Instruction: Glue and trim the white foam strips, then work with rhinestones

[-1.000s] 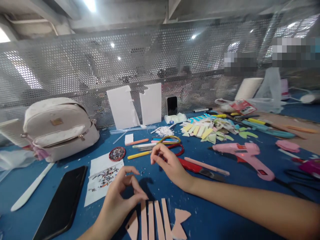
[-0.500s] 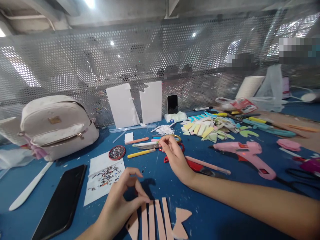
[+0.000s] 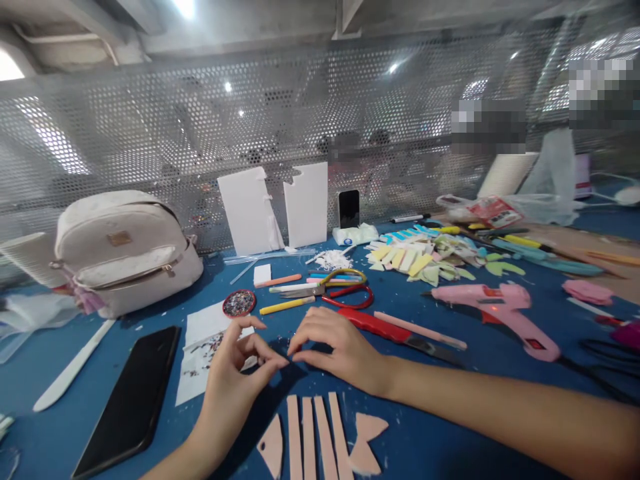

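My left hand (image 3: 243, 373) hovers over the blue table with thumb and fingertips drawn together. Facing it, my right hand (image 3: 340, 343) also pinches, its fingertips close to the left thumb. Whatever either pinch holds, if anything, is too small to make out. Just below the hands lie several pink strips (image 3: 309, 433) side by side. To their left is a pink pointed piece with a small hole (image 3: 272, 445), and to their right a pink tail-shaped piece (image 3: 367, 443). Scissors (image 3: 345, 291) with red and yellow handles and a red utility knife (image 3: 375, 325) lie behind my right hand.
A pink glue gun (image 3: 493, 303) with a lit red light lies right. A dark phone (image 3: 130, 400), a white plastic knife (image 3: 75, 365), and a paper with shiny bits (image 3: 197, 357) lie left. Behind are a white backpack (image 3: 125, 260), paper scraps (image 3: 425, 253), and a perforated metal screen (image 3: 280, 127).
My right hand has come down from above the scissors to meet the left hand. My left hand has lifted away from the tops of the pink strips.
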`<state>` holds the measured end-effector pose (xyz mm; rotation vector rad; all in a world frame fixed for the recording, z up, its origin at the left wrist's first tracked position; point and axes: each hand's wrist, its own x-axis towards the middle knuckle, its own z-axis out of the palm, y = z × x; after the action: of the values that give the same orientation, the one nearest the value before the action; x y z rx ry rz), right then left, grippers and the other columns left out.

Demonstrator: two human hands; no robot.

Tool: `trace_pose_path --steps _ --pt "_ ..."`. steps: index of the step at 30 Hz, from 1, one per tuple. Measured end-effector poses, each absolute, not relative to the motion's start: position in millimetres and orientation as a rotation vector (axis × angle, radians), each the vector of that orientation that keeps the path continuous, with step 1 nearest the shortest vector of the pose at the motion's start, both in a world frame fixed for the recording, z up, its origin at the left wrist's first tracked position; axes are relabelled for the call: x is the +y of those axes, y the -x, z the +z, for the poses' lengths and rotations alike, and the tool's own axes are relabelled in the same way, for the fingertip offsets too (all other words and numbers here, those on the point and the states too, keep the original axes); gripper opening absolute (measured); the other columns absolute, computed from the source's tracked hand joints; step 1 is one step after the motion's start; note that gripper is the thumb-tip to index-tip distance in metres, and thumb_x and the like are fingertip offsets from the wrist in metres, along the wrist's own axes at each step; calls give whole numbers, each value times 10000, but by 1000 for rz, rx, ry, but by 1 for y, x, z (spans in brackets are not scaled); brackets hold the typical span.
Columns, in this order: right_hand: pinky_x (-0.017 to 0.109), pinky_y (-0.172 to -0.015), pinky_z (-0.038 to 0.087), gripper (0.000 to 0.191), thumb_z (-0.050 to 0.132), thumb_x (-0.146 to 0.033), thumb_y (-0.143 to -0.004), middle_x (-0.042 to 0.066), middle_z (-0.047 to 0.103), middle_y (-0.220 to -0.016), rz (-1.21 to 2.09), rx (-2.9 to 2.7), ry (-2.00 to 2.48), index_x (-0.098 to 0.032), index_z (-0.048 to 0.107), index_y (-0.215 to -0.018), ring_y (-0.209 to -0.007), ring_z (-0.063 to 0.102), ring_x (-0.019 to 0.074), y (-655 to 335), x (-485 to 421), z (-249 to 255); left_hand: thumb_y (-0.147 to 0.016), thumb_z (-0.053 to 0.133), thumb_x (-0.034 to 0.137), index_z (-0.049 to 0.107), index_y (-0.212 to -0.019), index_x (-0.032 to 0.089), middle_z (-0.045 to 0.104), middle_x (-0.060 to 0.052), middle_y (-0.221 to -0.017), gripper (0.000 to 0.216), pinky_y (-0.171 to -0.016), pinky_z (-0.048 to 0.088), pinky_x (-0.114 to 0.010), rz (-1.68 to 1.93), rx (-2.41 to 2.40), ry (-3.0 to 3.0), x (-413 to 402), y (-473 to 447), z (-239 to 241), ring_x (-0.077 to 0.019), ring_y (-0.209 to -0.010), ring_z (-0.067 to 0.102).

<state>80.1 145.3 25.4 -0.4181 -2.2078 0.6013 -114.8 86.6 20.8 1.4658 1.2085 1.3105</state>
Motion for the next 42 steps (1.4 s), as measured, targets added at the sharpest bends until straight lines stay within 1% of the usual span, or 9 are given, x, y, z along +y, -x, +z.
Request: trace_pose_path --steps 6,8,11,18,25,30,33,37,42 --pt "295 -790 413 103 648 -201 -934 12 658 -855 759 -2105 572 -195 634 -831 -851 552 181 -80 146 28 -903 579 189 433 -1106 271 650 66 -751 264 -728 461 -276 1274 1237 -1853 94 124 20 -141 -721 612" --pt "282 -776 411 110 583 -185 -962 12 608 -872 794 -2032 626 -197 589 -853 -849 539 172 -80 147 28 -940 551 225 515 -1069 271 665 15 -921 142 -801 454 -321 1137 1261 -2158 101 131 20 -168 -856 616" --pt "271 -763 412 104 514 -207 -986 8 559 -882 856 -1887 707 -202 541 -886 -829 532 160 -80 150 27 -926 592 238 628 -981 267 672 -11 -993 72 -880 402 -390 1014 1293 -2295 113 137 19 -220 -953 598" --pt "269 -742 413 93 521 -247 -971 7 561 -876 894 -1810 752 -198 548 -897 -815 527 160 -78 157 21 -928 609 277 657 -900 238 683 -30 -956 68 -857 382 -398 830 1392 -2381 124 125 13 -244 -930 602" --pt "259 -688 404 98 529 -255 -964 6 563 -864 922 -1821 767 -197 551 -888 -783 523 154 -78 155 23 -910 592 218 645 -842 226 672 -29 -928 87 -811 367 -384 826 1399 -2350 129 122 10 -252 -902 585" --pt "260 -691 394 102 533 -260 -956 0 551 -857 946 -1810 776 -197 547 -877 -772 513 151 -77 155 25 -909 550 238 630 -819 222 677 -40 -890 122 -823 406 -374 952 1366 -2227 126 120 15 -242 -885 595" --pt "258 -668 380 111 523 -263 -959 -10 518 -815 926 -1821 764 -196 540 -872 -722 475 142 -78 154 25 -922 512 253 611 -825 208 666 -27 -829 145 -757 452 -324 1071 1350 -2084 123 119 18 -201 -800 608" --pt "252 -607 336 100 519 -239 -945 -26 453 -746 842 -1889 765 -193 541 -859 -647 402 128 -80 151 27 -876 587 258 614 -799 193 650 -6 -764 104 -677 476 -266 1203 1306 -1921 116 120 20 -157 -714 607" --pt "264 -636 357 70 551 -167 -894 -16 456 -749 725 -2020 670 -194 557 -830 -703 459 144 -82 145 31 -822 655 202 604 -871 215 655 17 -793 72 -730 493 -258 1336 1256 -1828 105 124 21 -139 -751 608"
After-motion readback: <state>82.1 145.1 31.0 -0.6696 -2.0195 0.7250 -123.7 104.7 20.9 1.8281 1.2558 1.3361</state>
